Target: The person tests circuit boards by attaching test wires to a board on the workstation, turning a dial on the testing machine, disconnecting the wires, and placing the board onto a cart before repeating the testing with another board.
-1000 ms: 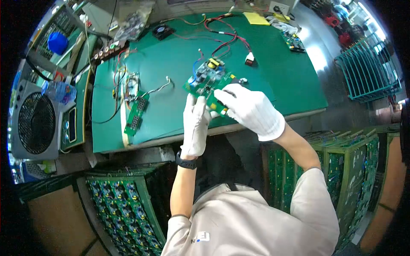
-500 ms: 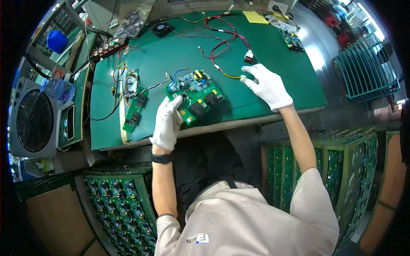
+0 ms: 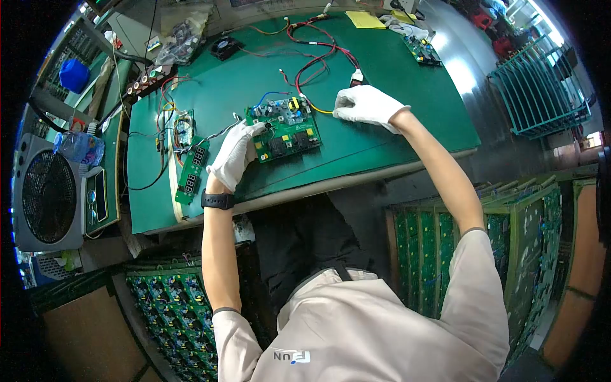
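My left hand (image 3: 234, 153), in a white glove, grips the left edge of a green circuit board (image 3: 294, 139) over the green mat. The board carries black relays, yellow parts and a short blue wire. To its right, my right hand (image 3: 369, 107), also gloved, is closed on the end of a yellow cable (image 3: 320, 110) that joins the red wire bundle; its fingertips hide the cable's tip. Left of my left hand lies a narrow display board (image 3: 192, 170) with two digit displays, beside a smaller wired board (image 3: 184, 129).
At the back are a small black fan (image 3: 225, 48), a white connector (image 3: 357, 76) and yellow paper (image 3: 365, 20). Another board (image 3: 422, 50) lies at the back right. A grey fan (image 3: 53, 196) stands far left. Racks of boards (image 3: 173, 312) (image 3: 471, 242) flank my body below the table.
The circuit board has moved left with my left hand and now faces up more squarely. My right hand has left the board and closed on the yellow cable's end.
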`<action>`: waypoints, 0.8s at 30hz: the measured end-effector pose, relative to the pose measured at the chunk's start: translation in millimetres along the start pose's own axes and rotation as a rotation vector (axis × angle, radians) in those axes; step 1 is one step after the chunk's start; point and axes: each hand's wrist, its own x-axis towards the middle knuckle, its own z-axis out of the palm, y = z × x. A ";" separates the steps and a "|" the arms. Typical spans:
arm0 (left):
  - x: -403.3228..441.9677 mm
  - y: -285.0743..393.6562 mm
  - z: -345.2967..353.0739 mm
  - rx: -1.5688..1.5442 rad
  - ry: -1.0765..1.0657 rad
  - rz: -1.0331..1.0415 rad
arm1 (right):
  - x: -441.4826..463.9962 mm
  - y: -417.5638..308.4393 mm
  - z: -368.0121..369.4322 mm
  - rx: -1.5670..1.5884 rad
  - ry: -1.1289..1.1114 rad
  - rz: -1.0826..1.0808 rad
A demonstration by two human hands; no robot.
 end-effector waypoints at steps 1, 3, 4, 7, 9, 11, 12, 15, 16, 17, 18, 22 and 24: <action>1.7 -2.2 -5.3 0.030 -0.005 -0.051 | -0.3 2.1 2.5 0.153 -0.012 0.043; 2.1 -4.4 -7.7 0.057 -0.006 -0.104 | -5.6 -8.8 -0.6 0.307 -0.072 0.137; 3.0 -6.1 -6.6 0.094 0.032 -0.091 | -6.9 -12.8 -1.7 0.462 -0.129 0.232; -2.0 -0.9 6.4 0.167 0.159 -0.065 | 0.7 20.2 13.6 0.772 -0.178 0.202; -0.6 -2.6 6.7 0.200 0.247 -0.053 | 0.0 21.7 17.2 1.124 -0.200 0.227; 6.7 -8.2 1.1 0.574 0.221 0.124 | -4.2 23.1 22.7 1.278 -0.249 0.191; 6.6 -9.7 2.4 0.572 0.223 0.120 | -4.7 25.4 24.8 1.432 -0.296 0.151; 6.5 -9.5 14.1 0.962 0.402 0.194 | -2.2 31.1 39.0 1.602 -0.386 0.045; 6.3 -8.7 13.6 0.962 0.404 0.189 | -0.9 31.2 42.9 1.657 -0.392 0.006; 6.0 -8.2 12.8 1.060 0.424 0.231 | 3.7 30.3 47.0 1.668 -0.388 -0.096; 5.9 -8.7 11.7 1.160 0.443 0.274 | 4.9 30.6 48.8 1.670 -0.390 -0.094; 5.1 -12.9 6.9 1.137 0.425 0.337 | 12.5 27.5 52.1 1.467 -0.100 0.011; -8.4 -2.5 20.2 1.091 0.436 0.336 | 12.9 21.1 49.2 1.384 -0.034 -0.072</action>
